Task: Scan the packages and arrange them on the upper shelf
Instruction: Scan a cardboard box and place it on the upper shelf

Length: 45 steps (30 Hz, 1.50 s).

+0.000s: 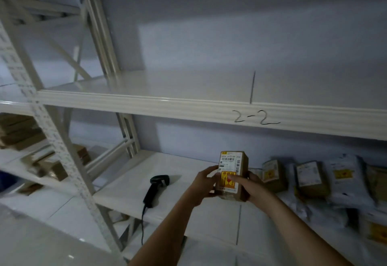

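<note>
A person's left hand (204, 184) and right hand (249, 186) each clamp a grip on a labelled box (232, 175) above the lower shelf (188, 182), where shelving it on the upper shelf (167, 90) unscanned is a risk, the scanner (156, 188) lying untouched.

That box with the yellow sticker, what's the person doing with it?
The person holds the small cardboard box upright in both hands, the left hand on one side and the right hand on the other, label facing them. The black scanner lies on the lower shelf beside it, untouched. More packages wait on that shelf to the right. The upper shelf, marked 2-2, has nothing on it in view yet.
</note>
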Motion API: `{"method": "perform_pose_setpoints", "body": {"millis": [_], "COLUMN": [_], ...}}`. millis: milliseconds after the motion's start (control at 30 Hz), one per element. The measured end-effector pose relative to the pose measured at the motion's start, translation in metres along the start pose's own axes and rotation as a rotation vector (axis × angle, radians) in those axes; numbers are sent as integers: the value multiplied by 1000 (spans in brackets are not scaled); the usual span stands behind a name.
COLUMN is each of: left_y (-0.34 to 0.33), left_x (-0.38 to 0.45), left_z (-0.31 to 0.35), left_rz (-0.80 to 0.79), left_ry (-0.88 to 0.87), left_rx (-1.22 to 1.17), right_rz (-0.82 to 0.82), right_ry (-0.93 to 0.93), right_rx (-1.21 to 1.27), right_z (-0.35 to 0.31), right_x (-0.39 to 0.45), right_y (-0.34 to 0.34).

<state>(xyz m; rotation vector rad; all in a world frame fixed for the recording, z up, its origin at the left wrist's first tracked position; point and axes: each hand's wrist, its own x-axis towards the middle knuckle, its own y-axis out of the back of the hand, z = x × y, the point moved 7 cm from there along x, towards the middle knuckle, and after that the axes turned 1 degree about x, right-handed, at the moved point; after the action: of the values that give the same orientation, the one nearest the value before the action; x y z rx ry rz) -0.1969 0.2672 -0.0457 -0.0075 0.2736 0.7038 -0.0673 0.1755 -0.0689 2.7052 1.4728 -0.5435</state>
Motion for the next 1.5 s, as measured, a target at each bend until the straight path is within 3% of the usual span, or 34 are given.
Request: {"method": "perform_pose_setpoints", "body": {"millis": [267,467,633,767,900,1000,1167,1333,1500], "left_y": [143,202,248,274,285,291,298,301,322], "left_x": [-17,5,46,86,109,126,144,147,150], "left_z": [-57,-88,-115,-129,-145,-154,-168,-174,-158], "left_rz": [115,277,424,312,83,20,56,57,87], "left_ry": [82,145,242,373,699,786,765,747,653], "left_rx": [6,-30,175,396,517,559,559,348,273], "right_rz": [-38,-13,-9,-110,-72,-79,-83,-72,-49], "right_ry": [-21,-78,-136,-265,-324,-336,-370,-376,-366], "right_rx": [-138,-187,-222,-307,-339,-334,-336,-374,-254], "right_z": [31,47,62,71,68,60,67,60,57], "right_x": [24,62,119,164,204,227,251,254,248], "right_y": [-130,-156,-167,-178,-174,-180,-189,-194,-204]}}
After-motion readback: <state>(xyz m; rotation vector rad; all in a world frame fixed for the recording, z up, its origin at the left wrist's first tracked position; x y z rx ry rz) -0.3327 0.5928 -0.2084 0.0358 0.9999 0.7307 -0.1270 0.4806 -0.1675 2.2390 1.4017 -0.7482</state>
